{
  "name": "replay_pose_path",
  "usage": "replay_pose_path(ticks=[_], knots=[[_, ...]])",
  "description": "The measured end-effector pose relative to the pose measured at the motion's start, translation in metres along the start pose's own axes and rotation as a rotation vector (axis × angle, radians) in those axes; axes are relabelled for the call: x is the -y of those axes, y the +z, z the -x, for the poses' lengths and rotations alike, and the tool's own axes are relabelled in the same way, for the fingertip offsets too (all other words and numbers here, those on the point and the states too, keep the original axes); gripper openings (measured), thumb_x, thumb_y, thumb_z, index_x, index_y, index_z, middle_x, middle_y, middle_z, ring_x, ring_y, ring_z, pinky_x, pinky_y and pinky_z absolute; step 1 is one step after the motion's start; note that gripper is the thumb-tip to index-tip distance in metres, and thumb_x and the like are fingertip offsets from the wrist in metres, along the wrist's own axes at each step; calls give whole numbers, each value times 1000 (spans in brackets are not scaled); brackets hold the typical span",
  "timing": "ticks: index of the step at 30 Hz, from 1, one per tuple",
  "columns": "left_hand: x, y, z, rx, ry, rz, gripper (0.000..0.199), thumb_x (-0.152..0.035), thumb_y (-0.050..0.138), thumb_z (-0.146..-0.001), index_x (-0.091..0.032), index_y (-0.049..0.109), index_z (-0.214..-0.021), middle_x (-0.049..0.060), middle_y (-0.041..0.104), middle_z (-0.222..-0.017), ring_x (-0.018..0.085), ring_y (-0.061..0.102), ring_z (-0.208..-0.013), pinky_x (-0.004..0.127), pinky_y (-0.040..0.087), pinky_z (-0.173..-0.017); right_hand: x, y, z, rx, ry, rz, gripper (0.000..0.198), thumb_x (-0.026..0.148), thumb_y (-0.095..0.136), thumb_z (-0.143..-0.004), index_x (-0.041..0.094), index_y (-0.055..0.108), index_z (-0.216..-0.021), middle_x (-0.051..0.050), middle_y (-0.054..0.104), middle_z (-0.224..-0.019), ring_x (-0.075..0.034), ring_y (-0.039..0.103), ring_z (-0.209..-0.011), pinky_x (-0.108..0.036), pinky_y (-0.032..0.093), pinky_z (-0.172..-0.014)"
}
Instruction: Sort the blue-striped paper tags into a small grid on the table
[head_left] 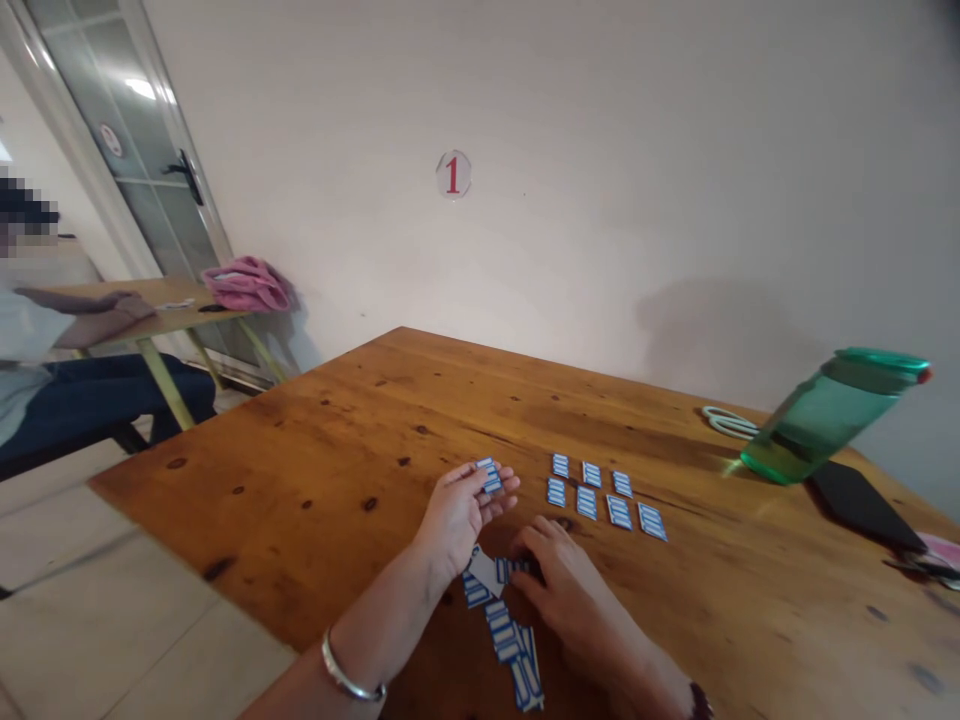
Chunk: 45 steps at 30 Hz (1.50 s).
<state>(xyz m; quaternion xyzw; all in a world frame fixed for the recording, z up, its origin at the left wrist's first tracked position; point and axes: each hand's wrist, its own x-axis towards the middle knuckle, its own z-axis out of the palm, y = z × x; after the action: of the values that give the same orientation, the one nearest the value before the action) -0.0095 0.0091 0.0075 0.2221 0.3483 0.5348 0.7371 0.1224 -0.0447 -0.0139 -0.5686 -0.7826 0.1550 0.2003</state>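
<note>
Laying out small blue-striped cards face down on wooden table (315, 440). Left hand (457, 512), fingers pinched on one card (489, 476), raised just left of laid grid (604, 495). Right hand (566, 585), fingers together, flat on loose heap (504, 625) nearer than grid. Next, probably: setting held card in line with grid rows. Green bottle (825, 412), right of grid, lid on, seemingly empty.

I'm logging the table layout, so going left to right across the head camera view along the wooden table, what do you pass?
Left hand holding a small blue card → laid-out grid of blue cards → white cord → green water bottle → black phone.
</note>
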Motion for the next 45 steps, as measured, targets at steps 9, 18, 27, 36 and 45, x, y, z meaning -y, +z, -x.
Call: replay_pose_path(ticks=[9, 18, 27, 36, 45], knots=[[0, 0, -2, -11, -105, 47, 33, -30, 34, -89, -6, 56, -83, 16, 66, -86, 22, 65, -79, 33, 50, -72, 14, -6, 1, 159, 79, 143, 14, 12, 48, -77, 18, 55, -87, -8, 56, -99, -22, 50, -94, -32, 39, -75], [1, -1, -4, -4, -111, 38, 35, -31, 34, -89, -6, 57, -81, 16, 66, -85, 22, 65, -79, 33, 51, -71, 18, -5, 2, 178, 110, 215, 13, 11, 46, -79, 18, 54, -85, -8, 58, -98, -23, 52, -92, -33, 39, -70], [5, 1, 1, 5, -44, -60, 10, -4, 48, -78, -8, 58, -80, 13, 67, -83, 19, 66, -76, 29, 52, -70, 1, 4, 3, -33, 49, -189, 12, 8, 46, -74, 19, 52, -71, -2, 59, -73, -15, 51, -66, -26, 36, -61], [13, -2, -1, 104, 14, -186, 3, -9, 56, -72, -11, 58, -73, 9, 68, -76, 16, 64, -68, 28, 51, -65, -16, -5, -7, -177, 334, -1238, 15, 28, 70, -61, 16, 61, -62, 2, 56, -58, -10, 45, -55, -22, 34, -54], [20, 2, 4, 137, 10, -295, 16, -20, 68, -57, -13, 61, -70, 1, 64, -62, 13, 58, -56, 28, 47, -64, -7, -16, -6, -288, 423, -1419, 25, 33, 77, -52, 16, 62, -62, 2, 58, -58, -9, 47, -52, -21, 36, -51]])
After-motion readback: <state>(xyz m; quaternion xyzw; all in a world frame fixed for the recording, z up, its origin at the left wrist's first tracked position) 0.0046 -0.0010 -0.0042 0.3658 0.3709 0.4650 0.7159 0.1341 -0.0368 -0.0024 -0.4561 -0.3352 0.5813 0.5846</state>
